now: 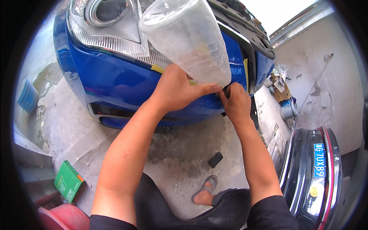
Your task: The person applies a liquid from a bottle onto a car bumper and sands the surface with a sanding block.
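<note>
In my left hand (178,89) is a large translucent plastic cylinder (191,42), wrinkled along its side. I cannot tell whether it is a bottle or a roll of film. My left thumb stretches right along its lower end, and the other fingers are hidden behind it. Close beside that thumb, my right hand (237,100) is closed in a pinch at a small dark thing, too covered to name. Both hands are in front of a blue car bumper (126,86). Yellow tape (157,69) sticks along the headlight's (111,34) lower edge, and another yellow strip (245,73) is farther right.
A dark car's rear end (306,180) stands at the lower right. On the floor lie a black flat object (216,159) and a green box (69,181). A red tub (65,217) is at the lower left, a blue bucket (27,95) at far left. Clutter (281,90) lines the right wall.
</note>
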`<state>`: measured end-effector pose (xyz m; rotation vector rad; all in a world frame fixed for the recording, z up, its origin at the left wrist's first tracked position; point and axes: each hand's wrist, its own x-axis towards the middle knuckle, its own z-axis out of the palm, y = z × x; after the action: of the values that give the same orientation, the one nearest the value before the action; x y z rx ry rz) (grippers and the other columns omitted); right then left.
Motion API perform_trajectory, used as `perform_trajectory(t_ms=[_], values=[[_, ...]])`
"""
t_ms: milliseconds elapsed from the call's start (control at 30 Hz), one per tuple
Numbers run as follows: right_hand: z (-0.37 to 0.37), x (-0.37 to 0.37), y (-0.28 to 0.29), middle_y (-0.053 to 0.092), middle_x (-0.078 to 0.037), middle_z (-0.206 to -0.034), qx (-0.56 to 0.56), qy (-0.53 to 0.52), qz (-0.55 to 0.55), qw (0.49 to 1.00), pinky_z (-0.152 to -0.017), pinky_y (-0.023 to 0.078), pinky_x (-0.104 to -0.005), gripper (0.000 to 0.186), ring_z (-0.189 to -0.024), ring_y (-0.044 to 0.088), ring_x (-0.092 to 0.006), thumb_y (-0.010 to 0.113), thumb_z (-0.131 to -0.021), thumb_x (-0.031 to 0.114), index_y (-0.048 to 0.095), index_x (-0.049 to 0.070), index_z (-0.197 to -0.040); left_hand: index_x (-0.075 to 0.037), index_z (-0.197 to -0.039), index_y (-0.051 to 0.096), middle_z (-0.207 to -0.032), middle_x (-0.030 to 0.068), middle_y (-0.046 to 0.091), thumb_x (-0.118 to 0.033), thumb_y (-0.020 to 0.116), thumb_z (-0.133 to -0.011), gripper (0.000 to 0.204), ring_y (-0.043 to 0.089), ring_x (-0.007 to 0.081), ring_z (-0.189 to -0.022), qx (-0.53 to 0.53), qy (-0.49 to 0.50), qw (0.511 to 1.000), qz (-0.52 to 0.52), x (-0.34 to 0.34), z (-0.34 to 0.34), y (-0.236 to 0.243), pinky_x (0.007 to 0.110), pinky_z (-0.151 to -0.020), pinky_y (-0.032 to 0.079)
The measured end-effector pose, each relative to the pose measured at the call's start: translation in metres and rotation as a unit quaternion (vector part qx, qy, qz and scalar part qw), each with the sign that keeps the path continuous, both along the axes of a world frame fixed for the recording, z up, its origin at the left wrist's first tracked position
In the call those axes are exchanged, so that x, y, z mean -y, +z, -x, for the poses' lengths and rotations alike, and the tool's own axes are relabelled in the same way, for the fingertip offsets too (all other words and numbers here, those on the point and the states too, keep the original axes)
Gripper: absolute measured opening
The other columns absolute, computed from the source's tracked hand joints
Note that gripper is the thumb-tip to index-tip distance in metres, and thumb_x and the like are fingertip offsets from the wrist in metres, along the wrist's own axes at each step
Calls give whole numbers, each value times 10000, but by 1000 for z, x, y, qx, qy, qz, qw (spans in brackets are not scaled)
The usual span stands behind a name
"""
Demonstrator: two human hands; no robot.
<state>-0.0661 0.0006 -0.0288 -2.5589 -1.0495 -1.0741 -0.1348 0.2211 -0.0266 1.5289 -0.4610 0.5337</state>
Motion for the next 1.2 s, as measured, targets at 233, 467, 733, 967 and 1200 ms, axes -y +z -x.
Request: perform_trajectory(t_ms=[233,467,733,967,1200], values=[[-1,9,-7,546,-119,-663,-10,7,26,1000,-522,438,-415,335,-591,561,-344,784,-779,195,477,65,-747,-2,-1193,555,-1102,96,649,-222,831,-761,558,601,201,-1040,-9,-19,1000,20,-2,0,0,337,-932,470],[4,27,-14,557,-112,-720,-54,-60,29,996,-550,458,-419,311,-656,583,-339,763,-779,201,480,71,-782,2,-1033,679,-957,108,727,-117,785,-770,307,686,166,-863,48,15,998,31,3,1,3,304,-770,534],[1,26,-15,562,-103,-716,-51,-52,9,997,-544,450,-408,336,-651,583,-324,790,-751,200,479,74,-762,-6,-1211,551,-1091,93,657,-213,811,-785,541,602,197,-1049,-2,-29,999,31,-2,0,0,342,-930,476],[5,26,-15,552,-92,-703,-67,-79,-2,995,-531,448,-405,355,-624,570,-318,801,-746,219,477,75,-756,-3,-1038,679,-944,96,728,-132,800,-769,322,684,155,-855,40,-2,998,58,2,-1,-1,298,-771,535],[3,7,-6,561,-107,-707,-40,-35,2,999,-552,448,-413,350,-645,573,-331,796,-741,197,473,65,-766,-9,-1099,643,-996,94,706,-172,815,-761,413,666,170,-908,33,3,999,33,-1,1,-1,313,-821,520]])
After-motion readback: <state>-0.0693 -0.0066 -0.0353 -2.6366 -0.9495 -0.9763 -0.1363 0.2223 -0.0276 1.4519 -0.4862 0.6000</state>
